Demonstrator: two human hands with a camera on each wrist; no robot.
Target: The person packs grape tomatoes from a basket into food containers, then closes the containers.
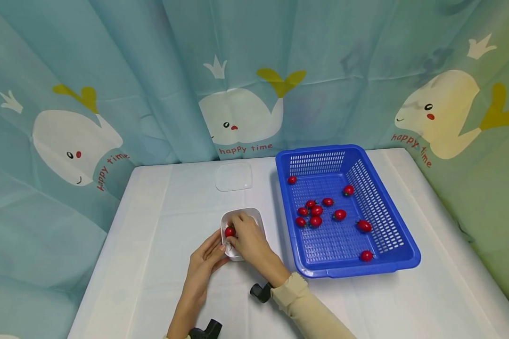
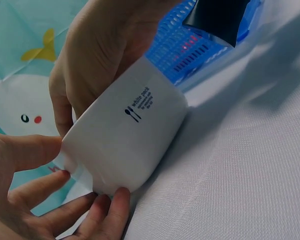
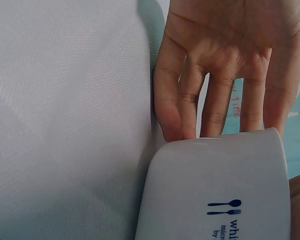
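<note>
A small white container [image 1: 254,217] stands on the table, tipped a little toward me. My left hand [image 1: 204,262] grips its left side, thumb at the rim and fingers [image 2: 104,212] under its wall [image 2: 130,135]. My right hand [image 1: 249,241] reaches over the container's mouth and pinches a red cherry tomato [image 1: 230,231] at its fingertips, just inside the rim. In the right wrist view the left hand's palm [image 3: 215,65] shows behind the container [image 3: 215,195]. The container's inside is hidden by the right hand.
A blue slotted basket [image 1: 398,245] with several cherry tomatoes [image 1: 316,211] sits right of the container. A clear lid [image 1: 233,176] lies further back on the white tablecloth. A whale-print curtain closes in the back and sides.
</note>
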